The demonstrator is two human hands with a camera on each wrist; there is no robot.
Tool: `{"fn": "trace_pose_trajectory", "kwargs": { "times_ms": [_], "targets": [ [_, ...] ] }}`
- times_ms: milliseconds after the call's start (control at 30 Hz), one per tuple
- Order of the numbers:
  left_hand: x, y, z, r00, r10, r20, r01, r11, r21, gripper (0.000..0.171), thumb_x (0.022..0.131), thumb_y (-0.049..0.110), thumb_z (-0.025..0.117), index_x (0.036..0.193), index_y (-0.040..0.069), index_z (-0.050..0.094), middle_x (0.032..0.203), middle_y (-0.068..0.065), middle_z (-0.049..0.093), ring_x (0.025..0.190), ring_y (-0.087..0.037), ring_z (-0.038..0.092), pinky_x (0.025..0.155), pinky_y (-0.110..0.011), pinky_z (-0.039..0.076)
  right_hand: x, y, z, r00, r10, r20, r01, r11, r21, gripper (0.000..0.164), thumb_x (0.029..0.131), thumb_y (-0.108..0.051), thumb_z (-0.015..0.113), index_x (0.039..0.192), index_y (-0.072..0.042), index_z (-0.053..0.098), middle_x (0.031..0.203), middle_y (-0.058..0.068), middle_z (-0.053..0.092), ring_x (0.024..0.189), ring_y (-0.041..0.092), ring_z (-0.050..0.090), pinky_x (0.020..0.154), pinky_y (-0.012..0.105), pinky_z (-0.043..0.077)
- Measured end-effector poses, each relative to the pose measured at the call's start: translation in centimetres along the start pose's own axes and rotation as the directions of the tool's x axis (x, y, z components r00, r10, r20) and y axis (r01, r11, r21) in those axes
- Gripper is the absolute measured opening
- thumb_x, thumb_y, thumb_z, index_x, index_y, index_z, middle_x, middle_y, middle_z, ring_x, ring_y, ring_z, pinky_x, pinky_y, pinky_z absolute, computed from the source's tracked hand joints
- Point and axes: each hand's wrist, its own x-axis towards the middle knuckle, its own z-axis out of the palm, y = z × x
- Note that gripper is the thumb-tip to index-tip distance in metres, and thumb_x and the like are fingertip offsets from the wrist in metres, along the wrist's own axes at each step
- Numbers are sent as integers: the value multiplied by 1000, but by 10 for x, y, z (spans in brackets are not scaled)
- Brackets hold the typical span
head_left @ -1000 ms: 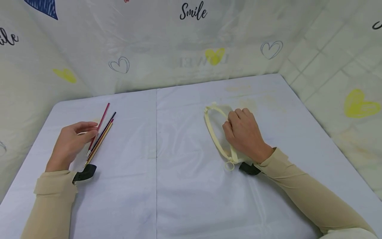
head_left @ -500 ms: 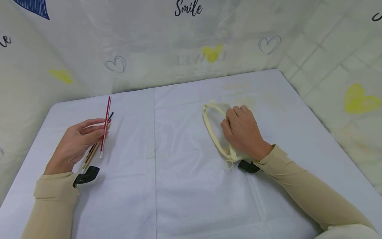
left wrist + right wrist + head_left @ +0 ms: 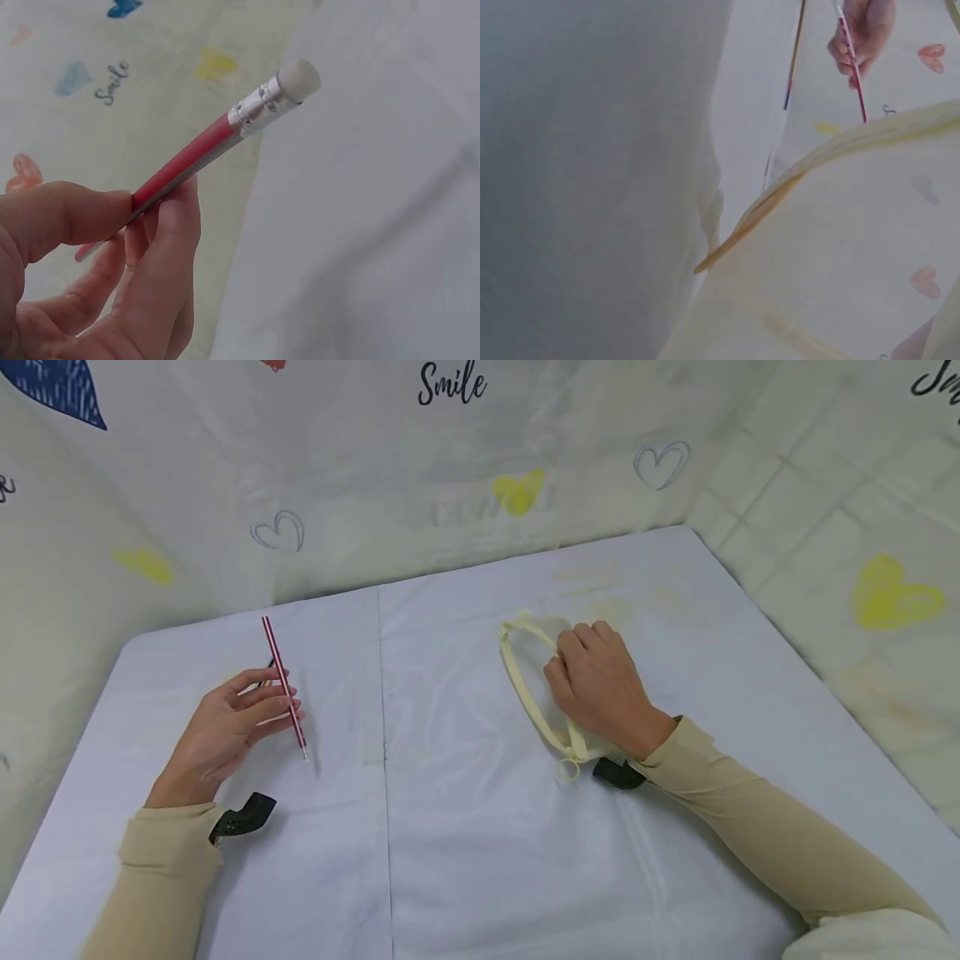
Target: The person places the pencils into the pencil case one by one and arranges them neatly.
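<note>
Between thumb and fingertips, my left hand [image 3: 228, 735] pinches a red-and-white striped pencil [image 3: 277, 660], raised over the left part of the table. Its metal band and white eraser [image 3: 300, 81] point up and away in the left wrist view. Other pencils [image 3: 796, 60] lie on the table, mostly hidden behind that hand in the head view. On the right, my right hand [image 3: 603, 693] grips the edge of a pale yellow translucent zip pouch [image 3: 516, 681], whose mouth gapes toward the left. A ring pull [image 3: 559, 769] hangs at the pouch's near end. The right fingertips are hidden.
The table [image 3: 457, 827] has a white cover with a seam down its middle. A printed curtain [image 3: 375, 485] stands along the back and right edges. Black camera mounts [image 3: 245, 816] sit at both wrists.
My left hand has picked the red-striped pencil up from the others and moved right, the pencil turning to lean the other way. The right hand keeps its hold on the pouch.
</note>
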Motion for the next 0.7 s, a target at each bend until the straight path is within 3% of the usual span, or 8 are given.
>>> {"fn": "trace_pose_trajectory", "kwargs": {
  "times_ms": [267, 467, 700],
  "targets": [
    [1, -4, 16, 999, -3, 38, 2, 1000, 19, 36, 100, -1, 63, 130, 11, 46, 101, 3, 76, 93, -14, 78, 83, -33, 67, -1, 0, 0, 1000, 3, -2, -3, 1000, 10, 33, 96, -5, 37, 63, -9, 32, 61, 6, 27, 60, 22, 20, 63, 32, 19],
    [6, -7, 29, 999, -1, 37, 1, 1000, -17, 39, 100, -2, 63, 131, 10, 42, 101, 3, 74, 96, -15, 77, 84, -34, 68, 1, 0, 0, 1000, 8, 5, -8, 1000, 6, 34, 96, -6, 37, 63, -9, 32, 61, 6, 27, 61, 22, 20, 63, 31, 18],
    [13, -7, 53, 998, -49, 31, 49, 999, -6, 43, 99, 4, 68, 133, 10, 43, 105, 3, 71, 99, -15, 76, 88, -34, 67, -1, 0, 1, 1000, 21, 4, -21, 1000, 1, 33, 96, -5, 37, 63, -9, 32, 61, 6, 27, 61, 22, 21, 62, 31, 18]
  ]
}}
